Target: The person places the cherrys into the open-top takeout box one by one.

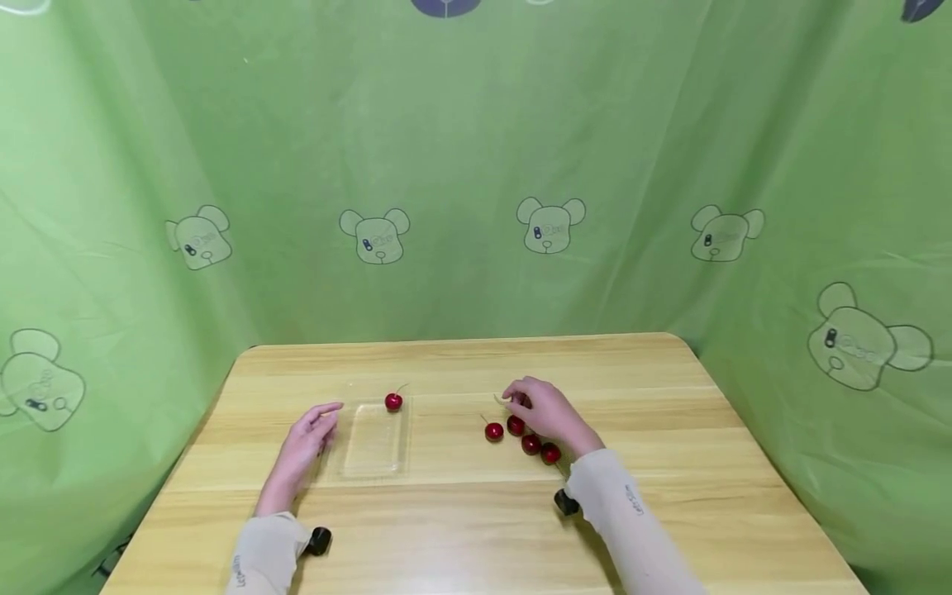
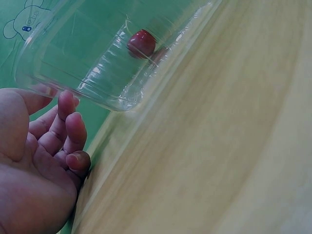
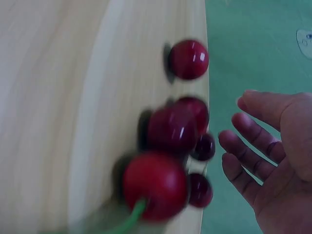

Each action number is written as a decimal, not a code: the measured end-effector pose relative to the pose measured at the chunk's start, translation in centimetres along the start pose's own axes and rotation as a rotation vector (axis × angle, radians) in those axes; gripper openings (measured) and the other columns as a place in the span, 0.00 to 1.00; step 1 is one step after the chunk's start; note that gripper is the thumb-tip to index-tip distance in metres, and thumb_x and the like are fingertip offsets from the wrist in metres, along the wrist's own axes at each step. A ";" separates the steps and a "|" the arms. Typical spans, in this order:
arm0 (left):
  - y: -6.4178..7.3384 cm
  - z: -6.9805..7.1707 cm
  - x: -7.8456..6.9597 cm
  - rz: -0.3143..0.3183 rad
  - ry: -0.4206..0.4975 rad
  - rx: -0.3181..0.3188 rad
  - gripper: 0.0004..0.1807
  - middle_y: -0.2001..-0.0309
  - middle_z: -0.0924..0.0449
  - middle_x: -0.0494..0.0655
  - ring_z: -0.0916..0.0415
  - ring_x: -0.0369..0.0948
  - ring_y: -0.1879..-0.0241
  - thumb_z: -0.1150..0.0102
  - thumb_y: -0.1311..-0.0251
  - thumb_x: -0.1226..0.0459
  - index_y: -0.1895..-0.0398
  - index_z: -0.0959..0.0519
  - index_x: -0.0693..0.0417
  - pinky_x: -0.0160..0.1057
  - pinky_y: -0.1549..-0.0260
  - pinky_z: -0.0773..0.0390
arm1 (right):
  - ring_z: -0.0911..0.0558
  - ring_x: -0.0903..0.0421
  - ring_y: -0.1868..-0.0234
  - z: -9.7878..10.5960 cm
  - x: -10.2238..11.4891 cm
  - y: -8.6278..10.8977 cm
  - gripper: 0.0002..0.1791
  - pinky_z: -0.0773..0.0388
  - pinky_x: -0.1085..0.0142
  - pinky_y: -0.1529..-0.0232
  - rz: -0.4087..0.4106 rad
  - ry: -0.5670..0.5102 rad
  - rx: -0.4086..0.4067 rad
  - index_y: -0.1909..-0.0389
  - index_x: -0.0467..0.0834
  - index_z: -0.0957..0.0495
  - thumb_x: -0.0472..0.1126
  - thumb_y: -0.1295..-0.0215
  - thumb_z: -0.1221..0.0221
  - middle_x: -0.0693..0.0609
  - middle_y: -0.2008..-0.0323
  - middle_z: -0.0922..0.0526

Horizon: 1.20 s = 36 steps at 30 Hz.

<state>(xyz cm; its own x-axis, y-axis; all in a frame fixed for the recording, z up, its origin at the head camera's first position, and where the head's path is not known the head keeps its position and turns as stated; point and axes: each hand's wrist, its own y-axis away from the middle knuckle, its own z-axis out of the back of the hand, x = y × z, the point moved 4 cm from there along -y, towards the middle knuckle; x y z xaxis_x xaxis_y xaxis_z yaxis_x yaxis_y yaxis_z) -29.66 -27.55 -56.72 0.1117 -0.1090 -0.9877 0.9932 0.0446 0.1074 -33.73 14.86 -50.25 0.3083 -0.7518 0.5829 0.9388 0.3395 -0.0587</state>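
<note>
A shallow clear plastic box (image 1: 372, 475) lies on the left half of the table. One dark red cherry (image 1: 393, 402) with a thin stem is at its far right corner. At the box's left side my left hand (image 1: 303, 446) has its fingers loosely bent; in the left wrist view the thumb and a fingertip meet the box's rim (image 2: 131, 105). Over to the right, my right hand (image 1: 546, 411) hovers above several cherries (image 1: 494, 432). Its fingers (image 3: 258, 105) are apart and hold nothing in the right wrist view. The hand partly covers the cherry group in the head view.
The wooden table (image 1: 461, 537) has rounded far corners. A green curtain (image 1: 461, 306) with bear-head prints surrounds its far edge and both sides. Black wrist cameras (image 1: 318, 541) sit at both sleeve cuffs, close to the tabletop.
</note>
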 end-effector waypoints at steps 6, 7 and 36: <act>0.0 0.1 0.1 0.002 -0.016 -0.010 0.23 0.61 0.23 0.44 0.26 0.37 0.62 0.49 0.21 0.57 0.29 0.28 0.56 0.31 0.62 0.23 | 0.23 0.58 0.64 0.9 -2.4 1.6 0.10 0.23 0.59 0.56 -0.003 -0.016 0.006 0.49 0.41 0.16 0.38 0.27 0.37 0.54 0.65 0.20; -0.1 0.1 0.1 0.002 -0.021 -0.012 0.23 0.61 0.23 0.45 0.26 0.37 0.62 0.49 0.21 0.57 0.29 0.28 0.56 0.31 0.62 0.23 | 0.23 0.58 0.64 1.0 -2.8 1.9 0.10 0.23 0.60 0.56 -0.006 -0.021 0.008 0.49 0.42 0.16 0.38 0.28 0.37 0.54 0.65 0.20; -0.1 0.1 0.1 -0.038 -0.003 0.006 0.23 0.66 0.25 0.42 0.30 0.35 0.67 0.50 0.20 0.57 0.29 0.29 0.59 0.31 0.67 0.27 | 0.21 0.59 0.62 0.9 -6.5 3.9 0.03 0.22 0.65 0.56 0.008 -0.090 0.110 0.59 0.47 0.15 0.41 0.29 0.36 0.56 0.65 0.17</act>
<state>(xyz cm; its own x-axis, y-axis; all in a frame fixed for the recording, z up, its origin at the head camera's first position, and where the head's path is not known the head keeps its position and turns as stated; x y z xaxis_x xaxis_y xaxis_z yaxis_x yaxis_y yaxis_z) -29.70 -27.64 -56.81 0.0744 -0.1139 -0.9907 0.9969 0.0348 0.0709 -32.19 21.55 -53.56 0.2957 -0.6967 0.6536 0.9125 0.4085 0.0225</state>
